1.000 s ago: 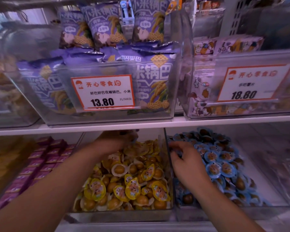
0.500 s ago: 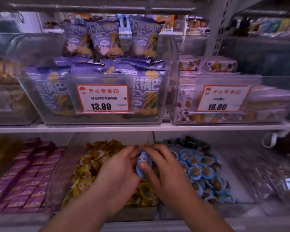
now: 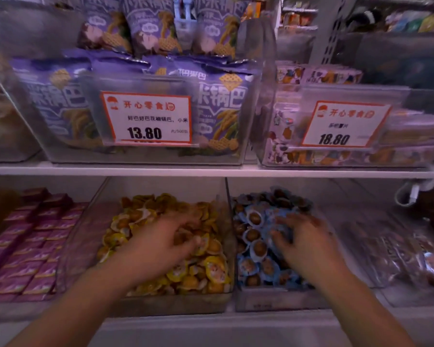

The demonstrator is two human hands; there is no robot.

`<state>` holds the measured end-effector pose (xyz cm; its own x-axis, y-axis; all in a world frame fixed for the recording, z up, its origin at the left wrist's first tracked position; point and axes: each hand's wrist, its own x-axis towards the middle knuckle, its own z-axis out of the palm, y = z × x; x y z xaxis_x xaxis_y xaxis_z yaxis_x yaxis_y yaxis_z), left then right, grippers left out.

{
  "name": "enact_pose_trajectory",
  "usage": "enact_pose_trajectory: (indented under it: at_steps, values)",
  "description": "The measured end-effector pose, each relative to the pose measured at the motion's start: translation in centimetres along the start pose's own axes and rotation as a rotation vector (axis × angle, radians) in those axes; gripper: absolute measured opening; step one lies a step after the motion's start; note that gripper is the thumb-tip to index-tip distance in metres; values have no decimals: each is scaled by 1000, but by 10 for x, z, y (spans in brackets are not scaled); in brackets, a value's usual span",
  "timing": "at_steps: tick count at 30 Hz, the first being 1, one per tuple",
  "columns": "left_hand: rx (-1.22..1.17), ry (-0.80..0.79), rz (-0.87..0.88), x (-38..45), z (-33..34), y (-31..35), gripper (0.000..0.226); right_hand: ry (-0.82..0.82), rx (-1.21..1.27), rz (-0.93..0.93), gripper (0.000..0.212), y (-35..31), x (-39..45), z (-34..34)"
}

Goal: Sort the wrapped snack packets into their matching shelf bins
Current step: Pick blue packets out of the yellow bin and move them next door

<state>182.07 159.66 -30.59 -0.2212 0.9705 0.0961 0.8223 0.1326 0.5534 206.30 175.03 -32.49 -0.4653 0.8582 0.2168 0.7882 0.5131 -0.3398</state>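
So: pink packets [image 3: 23, 241] stacked far left. Left hand [image 3: 158, 244] sits on the yellow-wrapped snacks [image 3: 206, 266] in the middle clear bin [image 3: 161, 300], fingers blurred, grip unclear. Right hand [image 3: 303, 241] rests fingers-down on the blue-wrapped snacks [image 3: 253, 219] in the next bin [image 3: 273, 300]; can't tell whether it holds one. Brown bags [image 3: 398, 256] far right.

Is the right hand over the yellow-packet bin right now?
No, the right hand is over the blue-wrapped packets, while the left hand is on the yellow ones.
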Motion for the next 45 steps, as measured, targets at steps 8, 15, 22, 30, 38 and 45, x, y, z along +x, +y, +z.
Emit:
enact_pose_trajectory:
  at_steps: [8, 15, 22, 30, 38, 45]
  values:
    - [274, -342, 83, 31, 61, -9, 114, 88, 739, -135, 35, -77, -12, 37]
    - [597, -183, 191, 84, 40, -38, 68, 78, 787, -104, 23, -83, -1, 47]
    - [653, -151, 152, 106, -12, -84, 43, 70, 823, -93, 20, -80, -1, 47]
    - [609, -207, 345, 67, 18, -34, 42, 136, 821, -94, 18, -82, 2, 49]
    - [859, -250, 308, 57, 16, -55, 58, 106, 822, -105, 20, -82, 1, 46]
    - [766, -237, 107, 68, -21, -71, 38, 95, 815, -108, 21, -82, 0, 46]
